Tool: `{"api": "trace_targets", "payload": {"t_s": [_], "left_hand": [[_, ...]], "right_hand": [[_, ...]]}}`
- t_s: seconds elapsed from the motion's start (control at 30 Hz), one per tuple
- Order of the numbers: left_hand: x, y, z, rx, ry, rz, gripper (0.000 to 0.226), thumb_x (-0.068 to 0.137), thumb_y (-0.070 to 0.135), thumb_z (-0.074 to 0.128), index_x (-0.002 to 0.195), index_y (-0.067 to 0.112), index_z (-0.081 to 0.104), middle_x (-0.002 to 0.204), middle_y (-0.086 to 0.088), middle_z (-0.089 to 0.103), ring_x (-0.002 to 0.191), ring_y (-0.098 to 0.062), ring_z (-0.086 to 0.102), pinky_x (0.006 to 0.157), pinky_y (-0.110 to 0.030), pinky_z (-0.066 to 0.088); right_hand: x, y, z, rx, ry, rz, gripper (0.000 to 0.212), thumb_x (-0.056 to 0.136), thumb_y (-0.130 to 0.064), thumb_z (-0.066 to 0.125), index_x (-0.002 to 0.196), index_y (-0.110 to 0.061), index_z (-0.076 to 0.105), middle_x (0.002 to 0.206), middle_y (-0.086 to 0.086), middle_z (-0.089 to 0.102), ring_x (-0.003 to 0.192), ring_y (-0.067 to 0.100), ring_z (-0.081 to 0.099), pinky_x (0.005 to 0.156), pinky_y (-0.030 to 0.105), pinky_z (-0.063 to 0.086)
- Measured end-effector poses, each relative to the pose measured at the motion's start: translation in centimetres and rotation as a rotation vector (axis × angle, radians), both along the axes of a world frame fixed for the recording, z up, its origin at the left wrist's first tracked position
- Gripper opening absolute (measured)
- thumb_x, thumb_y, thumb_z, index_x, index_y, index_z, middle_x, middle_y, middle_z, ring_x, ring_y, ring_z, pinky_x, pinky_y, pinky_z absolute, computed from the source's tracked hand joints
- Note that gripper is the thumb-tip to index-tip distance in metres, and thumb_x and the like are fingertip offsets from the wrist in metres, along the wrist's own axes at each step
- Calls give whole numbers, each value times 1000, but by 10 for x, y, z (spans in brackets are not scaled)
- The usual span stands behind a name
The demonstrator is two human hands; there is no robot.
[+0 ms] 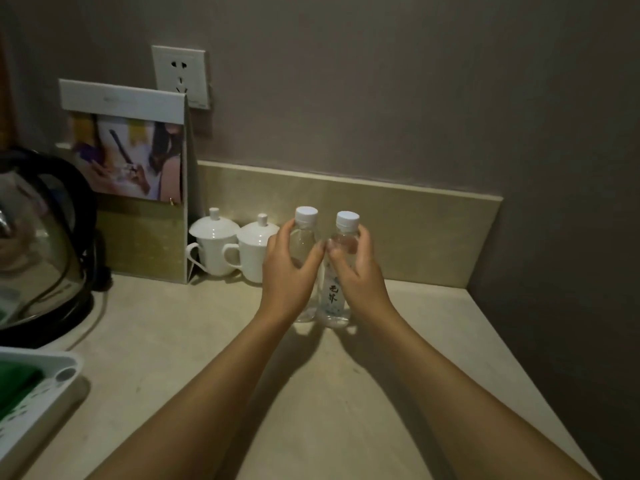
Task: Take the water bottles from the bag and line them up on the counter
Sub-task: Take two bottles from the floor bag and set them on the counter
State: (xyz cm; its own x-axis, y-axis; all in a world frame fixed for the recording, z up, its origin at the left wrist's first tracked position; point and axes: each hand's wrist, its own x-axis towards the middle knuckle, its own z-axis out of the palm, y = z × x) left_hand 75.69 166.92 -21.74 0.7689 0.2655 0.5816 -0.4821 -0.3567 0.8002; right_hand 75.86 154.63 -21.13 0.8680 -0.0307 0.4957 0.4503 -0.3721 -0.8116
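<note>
Beige counter [180, 344], two upright clear water bottles [337, 271] touching, two lidded white cups [235, 249], electric kettle [38, 244], standing card holder [138, 181], white tray [34, 389]

**Two bare forearms, nothing worn**

Both arms are uncovered from the bottom edge of the view up to the hands: no sleeve, cuff, watch, bracelet or ring shows. The left hand [289, 271] sits at about 11 o'clock from the frame's centre, the right hand [358, 271] at about 1 o'clock. Fingernails look short and unpainted. Dim lighting casts soft shadows along the inner forearms.
</note>
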Motion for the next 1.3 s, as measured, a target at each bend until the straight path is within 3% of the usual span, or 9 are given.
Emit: {"api": "trace_targets", "payload": {"t_s": [0.13, 0.23, 0.37, 0.47, 0.63, 0.77, 0.87, 1.03, 1.3], "left_hand": [[-7, 8, -12, 86, 27, -27, 68, 85, 41, 65, 145, 26, 36, 131, 3, 52, 110, -19, 58, 92, -36, 53], [-14, 15, -17, 218, 67, -9, 63, 82, 36, 70, 137, 24, 42, 124, 4, 51, 111, -13, 54, 92, -31, 52], [-16, 27, -32, 364, 261, 17, 49, 80, 37, 74, 123, 23, 55, 112, 3, 53, 103, -14, 57, 89, -35, 55], [-11, 30, -40, 375, 303, 27, 45, 77, 48, 74, 114, 25, 62, 106, 5, 63, 95, -11, 62, 82, -36, 58], [-2, 20, -44, 315, 313, 88, 42, 79, 44, 75, 113, 22, 63, 107, 3, 65, 96, -14, 64, 83, -37, 58], [1, 9, -40, 372, 282, 227, 39, 85, 43, 70, 111, 16, 60, 107, -1, 57, 96, -17, 58, 79, -25, 47], [5, 10, -36, 402, 300, 211, 42, 84, 47, 69, 111, 16, 61, 106, -2, 60, 98, -18, 60, 81, -29, 52], [-6, 9, -31, 699, 349, 418, 45, 86, 61, 57, 108, 21, 57, 99, 1, 66, 90, -20, 65, 73, -33, 54], [0, 7, -27, 860, 377, 445, 43, 92, 58, 50, 106, 19, 62, 98, -1, 69, 89, -19, 67, 68, -30, 45]], "right_hand": [[-12, -4, -16, -79, 72, -29, 70, 86, -62, 50, 143, -35, 19, 143, 2, 39, 121, 15, 52, 97, 37, 46], [-17, -11, -29, -239, 125, -93, 70, 88, -61, 46, 143, -25, 24, 142, 4, 39, 127, 21, 44, 98, 35, 41], [-17, -13, -35, -374, 171, -138, 64, 85, -65, 47, 132, -24, 34, 129, -2, 50, 110, 15, 55, 83, 28, 47], [-13, -15, -30, -326, 231, -90, 59, 84, -60, 55, 128, -24, 39, 126, -3, 57, 107, 17, 61, 84, 31, 53], [-5, -12, -28, -247, 261, -86, 51, 88, -48, 57, 129, -22, 42, 128, 1, 59, 113, 22, 61, 93, 39, 53], [0, -2, -21, -187, 273, -130, 54, 90, -46, 57, 131, -16, 41, 128, 5, 58, 114, 24, 59, 88, 32, 50], [1, -1, -20, -202, 301, -126, 56, 88, -41, 64, 130, -13, 40, 128, 8, 56, 115, 26, 58, 84, 30, 48], [-5, 4, -29, -256, 337, -256, 45, 86, -36, 68, 110, -12, 38, 121, 11, 55, 109, 29, 58, 71, 30, 42], [4, 9, -30, -297, 325, -297, 46, 87, -32, 67, 118, -11, 39, 126, 10, 51, 114, 29, 55, 82, 38, 48]]}}
